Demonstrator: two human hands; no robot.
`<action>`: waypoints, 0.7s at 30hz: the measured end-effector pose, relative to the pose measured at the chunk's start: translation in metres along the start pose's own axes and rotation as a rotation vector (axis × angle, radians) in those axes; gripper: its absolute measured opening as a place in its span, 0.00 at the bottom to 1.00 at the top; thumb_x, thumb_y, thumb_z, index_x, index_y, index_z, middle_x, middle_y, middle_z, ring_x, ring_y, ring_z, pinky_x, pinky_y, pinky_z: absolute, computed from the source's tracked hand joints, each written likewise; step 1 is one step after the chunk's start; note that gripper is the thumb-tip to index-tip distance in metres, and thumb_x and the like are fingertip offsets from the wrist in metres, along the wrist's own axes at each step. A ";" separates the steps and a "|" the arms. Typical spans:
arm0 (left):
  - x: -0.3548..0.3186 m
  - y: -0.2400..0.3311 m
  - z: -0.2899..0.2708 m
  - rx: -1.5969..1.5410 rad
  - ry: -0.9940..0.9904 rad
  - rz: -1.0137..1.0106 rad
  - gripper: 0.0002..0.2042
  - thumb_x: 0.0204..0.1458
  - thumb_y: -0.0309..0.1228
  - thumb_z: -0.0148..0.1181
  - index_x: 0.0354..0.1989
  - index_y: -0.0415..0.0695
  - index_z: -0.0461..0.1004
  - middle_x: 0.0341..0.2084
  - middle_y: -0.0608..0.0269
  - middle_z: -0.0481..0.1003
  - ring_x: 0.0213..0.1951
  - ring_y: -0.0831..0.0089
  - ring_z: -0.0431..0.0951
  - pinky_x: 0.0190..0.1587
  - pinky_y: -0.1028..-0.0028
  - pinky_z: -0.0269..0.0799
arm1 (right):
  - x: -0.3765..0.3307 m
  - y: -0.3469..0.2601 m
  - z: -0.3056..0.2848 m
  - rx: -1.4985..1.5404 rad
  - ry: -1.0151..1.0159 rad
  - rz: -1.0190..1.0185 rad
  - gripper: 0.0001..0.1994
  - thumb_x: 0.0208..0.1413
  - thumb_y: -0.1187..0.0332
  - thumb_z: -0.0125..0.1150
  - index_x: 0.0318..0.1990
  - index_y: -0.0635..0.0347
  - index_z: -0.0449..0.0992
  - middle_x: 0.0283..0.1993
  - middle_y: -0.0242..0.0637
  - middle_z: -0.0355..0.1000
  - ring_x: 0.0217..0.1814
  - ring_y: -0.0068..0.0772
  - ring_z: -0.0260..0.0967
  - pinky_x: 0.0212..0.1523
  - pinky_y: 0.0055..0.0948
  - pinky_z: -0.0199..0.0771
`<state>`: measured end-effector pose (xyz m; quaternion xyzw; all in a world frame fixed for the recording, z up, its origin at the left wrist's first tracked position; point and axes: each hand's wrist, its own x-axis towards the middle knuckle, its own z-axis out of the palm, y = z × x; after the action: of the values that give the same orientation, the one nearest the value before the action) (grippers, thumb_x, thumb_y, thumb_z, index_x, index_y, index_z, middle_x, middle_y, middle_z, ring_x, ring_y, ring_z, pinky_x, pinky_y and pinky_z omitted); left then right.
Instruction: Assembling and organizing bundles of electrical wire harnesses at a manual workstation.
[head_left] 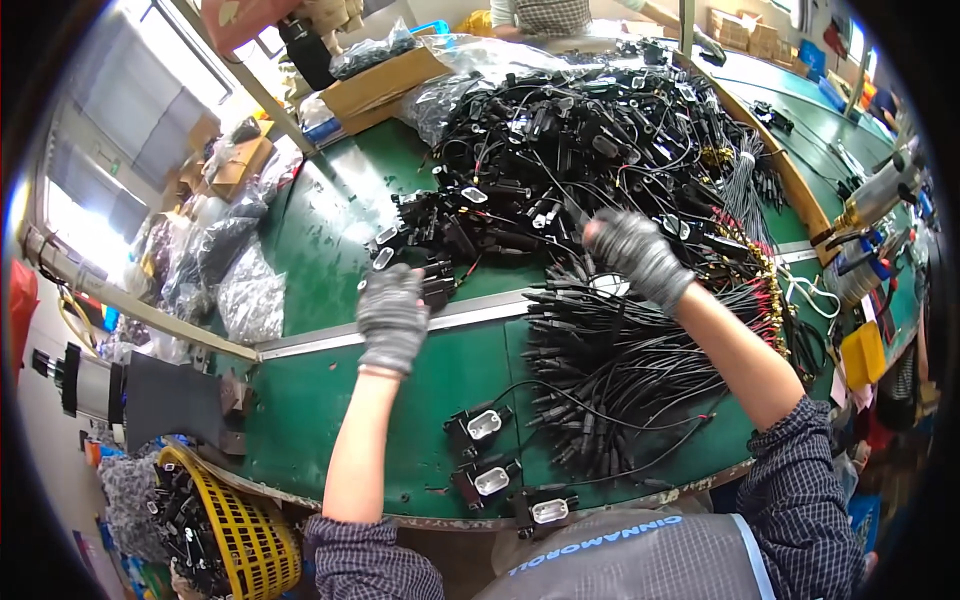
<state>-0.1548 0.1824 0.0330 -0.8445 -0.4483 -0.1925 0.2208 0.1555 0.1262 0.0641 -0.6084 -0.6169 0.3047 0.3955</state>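
Presently bent to work at a green bench [300, 400] in grey striped gloves, with both hands at the near side of a big pile of black connectors and leads [530, 165]. Reaching with the left hand [393, 315] to the near left corner of the pile, just beside a black connector [438, 285], fingers close together; too blurred to tell whether pinching anything. Holding the right hand [640, 255] where the pile meets a fanned bundle of black cables [640, 370], fingers pointing forward; likewise impossible to tell about a grip. Also showing three black housings with pale oval ports [491, 482] along the near edge, and, lower left, a yellow basket [245, 545] containing more black parts.
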 end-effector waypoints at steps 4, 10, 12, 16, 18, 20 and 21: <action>-0.002 0.001 0.030 0.333 -0.395 -0.123 0.11 0.44 0.31 0.51 0.38 0.51 0.72 0.37 0.65 0.71 0.43 0.66 0.69 0.54 0.61 0.56 | -0.037 -0.103 -0.067 0.634 0.301 -0.085 0.14 0.55 0.58 0.50 0.38 0.60 0.70 0.26 0.28 0.69 0.21 0.18 0.64 0.21 0.15 0.64; -0.020 -0.012 0.024 0.040 -0.176 0.023 0.17 0.34 0.28 0.58 0.38 0.52 0.72 0.38 0.66 0.70 0.39 0.62 0.69 0.49 0.63 0.60 | -0.152 -0.102 -0.214 0.223 0.963 -0.593 0.13 0.56 0.68 0.47 0.47 0.64 0.67 0.39 0.39 0.70 0.37 0.28 0.70 0.33 0.17 0.72; -0.028 -0.009 0.013 -0.097 -0.021 0.100 0.17 0.34 0.26 0.58 0.37 0.52 0.72 0.36 0.65 0.70 0.38 0.61 0.69 0.45 0.64 0.64 | -0.180 -0.111 -0.226 0.338 0.739 -0.472 0.13 0.56 0.69 0.47 0.47 0.64 0.68 0.40 0.39 0.70 0.38 0.29 0.70 0.33 0.19 0.72; -0.040 0.007 -0.018 -0.232 -0.123 0.089 0.17 0.34 0.26 0.58 0.38 0.51 0.71 0.35 0.64 0.70 0.37 0.59 0.69 0.40 0.64 0.66 | -0.227 -0.134 -0.225 0.561 0.295 -0.212 0.13 0.55 0.70 0.48 0.47 0.64 0.68 0.41 0.39 0.70 0.39 0.31 0.70 0.34 0.21 0.72; -0.063 0.012 -0.031 -0.241 -0.306 0.127 0.14 0.38 0.27 0.57 0.38 0.50 0.71 0.33 0.61 0.70 0.38 0.57 0.69 0.37 0.63 0.67 | -0.185 -0.105 -0.139 0.163 0.600 -0.411 0.11 0.54 0.68 0.52 0.42 0.62 0.70 0.39 0.39 0.71 0.36 0.31 0.70 0.32 0.21 0.71; -0.083 0.021 -0.036 -0.271 -0.280 0.051 0.13 0.40 0.26 0.55 0.37 0.50 0.70 0.32 0.60 0.70 0.36 0.57 0.69 0.36 0.63 0.67 | -0.160 -0.110 -0.119 -0.468 0.209 -0.360 0.08 0.52 0.65 0.54 0.34 0.59 0.68 0.27 0.36 0.69 0.26 0.30 0.68 0.26 0.24 0.65; -0.086 0.029 -0.038 -0.288 -0.265 -0.028 0.11 0.41 0.26 0.54 0.36 0.49 0.70 0.30 0.58 0.70 0.35 0.57 0.70 0.36 0.63 0.67 | -0.156 -0.102 -0.106 -0.534 0.079 -0.301 0.07 0.53 0.65 0.51 0.33 0.58 0.67 0.22 0.36 0.65 0.21 0.31 0.64 0.22 0.28 0.63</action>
<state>-0.1807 0.0894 0.0136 -0.8790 -0.4530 -0.1447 0.0338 0.1867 -0.0475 0.1865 -0.6040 -0.7425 0.0458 0.2860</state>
